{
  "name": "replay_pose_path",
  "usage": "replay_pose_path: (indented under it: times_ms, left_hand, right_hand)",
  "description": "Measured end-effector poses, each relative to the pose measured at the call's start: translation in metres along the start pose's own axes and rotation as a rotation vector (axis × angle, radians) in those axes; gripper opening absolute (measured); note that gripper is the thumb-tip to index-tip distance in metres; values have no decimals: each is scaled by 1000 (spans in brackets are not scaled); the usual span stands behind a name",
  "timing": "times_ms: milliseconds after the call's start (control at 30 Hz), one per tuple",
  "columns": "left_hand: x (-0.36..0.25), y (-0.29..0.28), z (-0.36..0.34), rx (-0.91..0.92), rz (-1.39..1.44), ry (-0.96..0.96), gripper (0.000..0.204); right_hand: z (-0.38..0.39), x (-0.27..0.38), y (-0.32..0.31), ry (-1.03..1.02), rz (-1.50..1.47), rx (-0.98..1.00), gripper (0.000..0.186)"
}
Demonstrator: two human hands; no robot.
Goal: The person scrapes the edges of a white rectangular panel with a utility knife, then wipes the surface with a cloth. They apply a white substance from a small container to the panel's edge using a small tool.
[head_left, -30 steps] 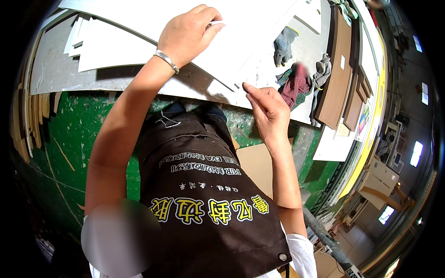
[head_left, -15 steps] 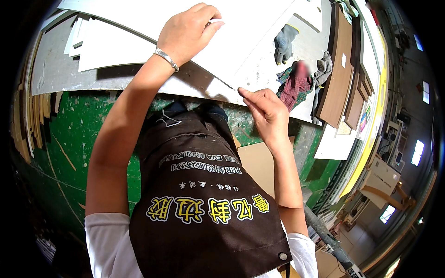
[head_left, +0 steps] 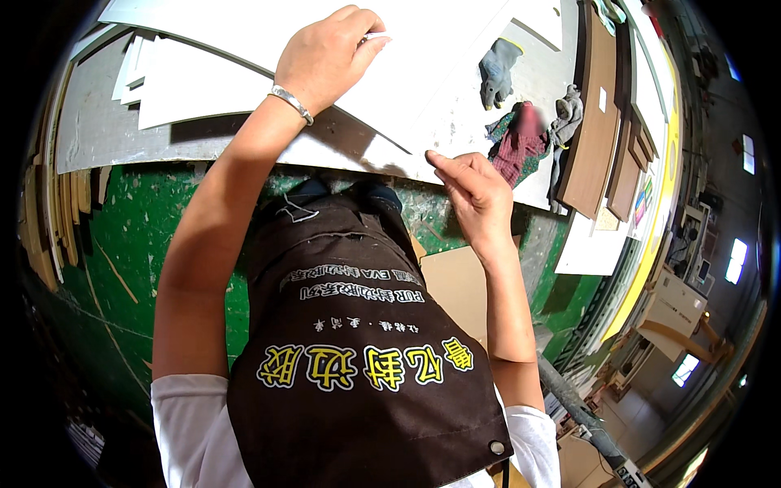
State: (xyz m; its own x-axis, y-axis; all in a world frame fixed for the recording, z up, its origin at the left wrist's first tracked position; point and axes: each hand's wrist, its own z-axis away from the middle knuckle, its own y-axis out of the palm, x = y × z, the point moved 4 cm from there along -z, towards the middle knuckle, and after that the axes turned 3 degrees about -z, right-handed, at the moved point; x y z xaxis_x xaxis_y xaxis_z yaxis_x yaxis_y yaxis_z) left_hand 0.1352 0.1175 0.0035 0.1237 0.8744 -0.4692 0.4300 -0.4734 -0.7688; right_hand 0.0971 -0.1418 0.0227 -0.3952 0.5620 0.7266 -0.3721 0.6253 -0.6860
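Note:
My left hand (head_left: 329, 58), with a silver bracelet at the wrist, is over a large white panel (head_left: 203, 26). Its thumb and fingers are closed on a small whitish piece (head_left: 374, 36), too little of which shows to name. Just beyond the panel's near corner, my right hand (head_left: 478, 191) hangs over the bench's front edge. Its thumb and forefinger are pinched together; whatever lies between them, if anything, cannot be made out. Beneath the large panel lies another white panel (head_left: 195, 85).
A grey work glove (head_left: 499, 71) and a red-checked cloth (head_left: 521, 146) lie on the bench (head_left: 317, 150) to the right. Brown boards (head_left: 592, 122) stand beyond them. Wooden strips (head_left: 80, 195) lean at left. A cardboard piece (head_left: 455, 285) is below, by the green surface.
My right hand has shifted slightly to the right, a little farther from the panel's corner, still pinched. My left hand stays in place with its closed grip.

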Motion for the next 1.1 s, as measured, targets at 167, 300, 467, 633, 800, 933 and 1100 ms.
replay_pose_path:
  times_ms: [167, 300, 467, 633, 800, 933, 1100]
  left_hand:
    - [-1, -1, 0, -1, -2, -2, 18]
    - [-1, 0, 0, 2, -6, 6, 18]
    - [1, 0, 0, 18, -17, -1, 18]
    - [0, 0, 0, 5, -29, 8, 19]
    - [1, 3, 0, 13, -29, -4, 19]
    - [3, 4, 1, -5, -34, 11, 20]
    - [2, 3, 0, -7, -18, 19, 20]
  right_hand:
    - [-8, 3, 6, 7, -43, -29, 30]
    - [-7, -3, 11, 2, 18, -26, 35]
    - [-5, 0, 0, -24, 102, 34, 39]
    - [-9, 0, -3, -18, -71, -14, 31]
    - [-8, -3, 11, -35, 43, 0, 37]
    - [1, -1, -3, -25, 132, 96, 38]
    - [2, -19, -5, 133, -340, -140, 29]
